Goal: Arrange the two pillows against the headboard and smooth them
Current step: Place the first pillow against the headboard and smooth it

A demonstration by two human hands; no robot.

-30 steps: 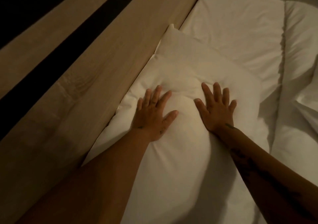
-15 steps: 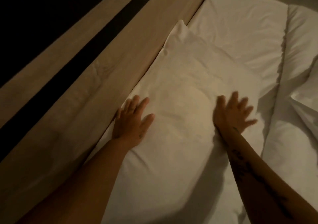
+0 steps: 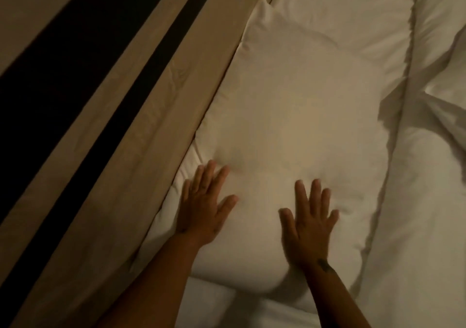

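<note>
Head view, and both palms are flat on the pillow (image 3: 290,126). The left hand (image 3: 201,209) presses at about seven o'clock on it, close to the headboard (image 3: 161,95); the right hand (image 3: 309,223) presses at roughly six o'clock, near the pillow's near end. Fingers (image 3: 300,195) on both hands are spread wide and lying flat, gripping nothing, just pushing the filling down. The fabric dimples just ahead of the left fingertips.

The pillow runs from six o'clock up toward twelve, its long left edge tucked against the headboard, so this one looks placed. Its top surface reads fairly even, with a bulge at the near end. The duvet (image 3: 416,201) lies rumpled off at three o'clock.

Under the near end, at six o'clock, more white fabric shows; whether that is the second pillow I cannot tell. My call: one pillow set and being smoothed, the other unconfirmed.
</note>
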